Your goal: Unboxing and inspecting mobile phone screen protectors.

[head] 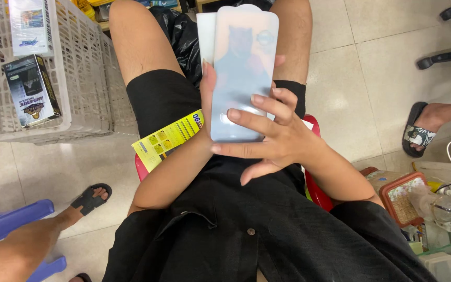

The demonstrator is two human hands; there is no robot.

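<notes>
Both hands hold a stack of pale, rounded-corner glass sheets [244, 62] upright above my lap. My left hand [208, 99] grips the stack's left edge from behind, thumb along the side. My right hand [272, 138] lies across the lower front, its fingers spread over the top sheet. A yellow flat package [167, 140] rests on my left thigh, partly under my left forearm. I sit on a red stool [315, 189] in black shorts and a black shirt.
A white plastic crate [87, 78] with small boxes [31, 90] stands at the left. Another person's sandalled foot [91, 199] and blue stool [6, 223] are lower left. A second person's foot [425, 125] is at right, near a red-rimmed container [403, 196] and glassware.
</notes>
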